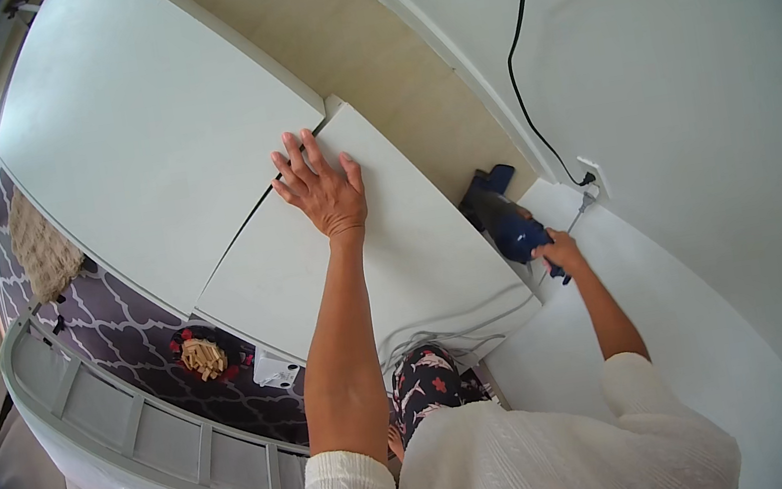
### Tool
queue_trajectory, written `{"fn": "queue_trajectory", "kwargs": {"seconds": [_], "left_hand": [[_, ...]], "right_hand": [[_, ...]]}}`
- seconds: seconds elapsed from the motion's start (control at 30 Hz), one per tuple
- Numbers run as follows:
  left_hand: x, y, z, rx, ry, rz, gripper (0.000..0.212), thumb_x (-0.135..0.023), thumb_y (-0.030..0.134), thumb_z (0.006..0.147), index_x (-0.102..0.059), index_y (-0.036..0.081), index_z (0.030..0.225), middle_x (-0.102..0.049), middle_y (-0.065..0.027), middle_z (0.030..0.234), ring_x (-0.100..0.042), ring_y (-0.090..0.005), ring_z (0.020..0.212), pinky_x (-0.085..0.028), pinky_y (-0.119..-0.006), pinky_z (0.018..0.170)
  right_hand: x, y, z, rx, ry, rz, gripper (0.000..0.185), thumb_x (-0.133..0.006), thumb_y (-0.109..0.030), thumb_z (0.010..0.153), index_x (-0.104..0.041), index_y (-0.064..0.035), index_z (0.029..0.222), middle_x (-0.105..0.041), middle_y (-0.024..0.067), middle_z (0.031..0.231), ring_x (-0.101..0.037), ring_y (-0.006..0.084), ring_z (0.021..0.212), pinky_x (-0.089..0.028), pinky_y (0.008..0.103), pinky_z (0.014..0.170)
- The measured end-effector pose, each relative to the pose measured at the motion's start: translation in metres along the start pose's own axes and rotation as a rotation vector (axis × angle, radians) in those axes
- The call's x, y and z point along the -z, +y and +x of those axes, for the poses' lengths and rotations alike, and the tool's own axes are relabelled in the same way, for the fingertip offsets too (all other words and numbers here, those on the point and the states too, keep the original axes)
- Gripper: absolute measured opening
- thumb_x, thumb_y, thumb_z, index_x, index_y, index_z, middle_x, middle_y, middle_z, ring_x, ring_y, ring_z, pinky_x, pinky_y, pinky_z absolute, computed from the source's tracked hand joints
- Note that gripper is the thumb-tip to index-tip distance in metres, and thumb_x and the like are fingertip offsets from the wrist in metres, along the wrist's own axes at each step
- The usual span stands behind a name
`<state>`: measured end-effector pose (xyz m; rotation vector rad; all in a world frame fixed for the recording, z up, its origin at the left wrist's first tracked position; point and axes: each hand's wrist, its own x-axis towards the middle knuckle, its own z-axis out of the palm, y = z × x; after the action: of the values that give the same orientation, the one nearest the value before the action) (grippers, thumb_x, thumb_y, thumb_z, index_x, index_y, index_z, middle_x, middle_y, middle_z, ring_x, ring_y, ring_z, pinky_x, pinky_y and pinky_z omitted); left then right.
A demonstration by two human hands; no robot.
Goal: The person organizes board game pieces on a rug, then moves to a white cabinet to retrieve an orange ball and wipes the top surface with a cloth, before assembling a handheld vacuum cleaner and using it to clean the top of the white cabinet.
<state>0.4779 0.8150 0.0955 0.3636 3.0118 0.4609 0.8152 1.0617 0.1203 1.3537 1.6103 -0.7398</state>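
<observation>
My left hand (327, 197) rests palm down, fingers spread, on a white panel (421, 240). Its fingertips reach over the dark seam towards a second, larger white panel (160, 119). At the right, my right hand (559, 253) grips the handle of a dark blue handheld vacuum cleaner (519, 229). The vacuum's wide nozzle points away from me, down into the beige strip (361, 44) between the panels and the wall. A grey power cord (442, 332) lies in loops on the near edge of the white panel, by my knees.
A wall outlet (597, 176) holds two plugs, one on a black cord (512, 67) hanging along the white wall. To the left, wooden blocks (203, 357) sit in a dark container on a patterned rug (121, 315). A white slatted rail (131, 435) curves below it.
</observation>
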Motion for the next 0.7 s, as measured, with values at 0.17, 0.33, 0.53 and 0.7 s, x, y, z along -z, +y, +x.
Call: {"fn": "queue_trajectory", "kwargs": {"seconds": [0.17, 0.33, 0.53, 0.7], "left_hand": [[-0.005, 0.004, 0.001, -0.013, 0.024, 0.014, 0.065, -0.049, 0.031, 0.082, -0.02, 0.017, 0.138, -0.015, -0.0039, 0.145, -0.011, -0.0297, 0.133, -0.011, -0.05, 0.105], [-0.004, 0.002, 0.002, 0.004, 0.012, 0.004, 0.06, -0.044, 0.032, 0.085, -0.021, 0.018, 0.138, -0.017, -0.0039, 0.143, -0.011, -0.0301, 0.133, -0.011, -0.05, 0.105], [-0.005, 0.001, 0.001, 0.0, 0.03, 0.006, 0.059, -0.043, 0.033, 0.085, -0.022, 0.018, 0.138, -0.017, -0.0038, 0.143, -0.01, -0.0298, 0.133, -0.01, -0.05, 0.105], [-0.004, 0.003, 0.0, -0.004, 0.036, 0.001, 0.058, -0.043, 0.033, 0.085, -0.022, 0.018, 0.137, -0.017, -0.004, 0.143, -0.01, -0.0297, 0.133, -0.01, -0.05, 0.105]], "right_hand": [[0.04, 0.025, 0.021, -0.676, -0.388, 1.238, 0.035, -0.069, -0.008, 0.07, -0.042, -0.0018, 0.091, -0.052, 0.0136, 0.065, -0.055, 0.0206, 0.05, -0.048, 0.0264, 0.043], [0.024, 0.0, 0.01, -0.302, -0.269, 0.802, 0.025, -0.068, -0.003, 0.066, -0.05, 0.0002, 0.084, -0.054, 0.0099, 0.065, -0.052, 0.0165, 0.045, -0.046, 0.0277, 0.042], [0.024, -0.083, -0.021, -0.007, -0.234, 0.573, 0.035, -0.065, -0.002, 0.065, -0.055, 0.0025, 0.098, -0.055, 0.0069, 0.067, -0.052, 0.0136, 0.047, -0.045, 0.0275, 0.043], [0.029, -0.159, -0.054, 0.184, 0.006, 0.123, 0.061, -0.063, -0.002, 0.062, -0.049, 0.0001, 0.121, -0.06, 0.0144, 0.067, -0.055, 0.0209, 0.048, -0.047, 0.0314, 0.049]]}}
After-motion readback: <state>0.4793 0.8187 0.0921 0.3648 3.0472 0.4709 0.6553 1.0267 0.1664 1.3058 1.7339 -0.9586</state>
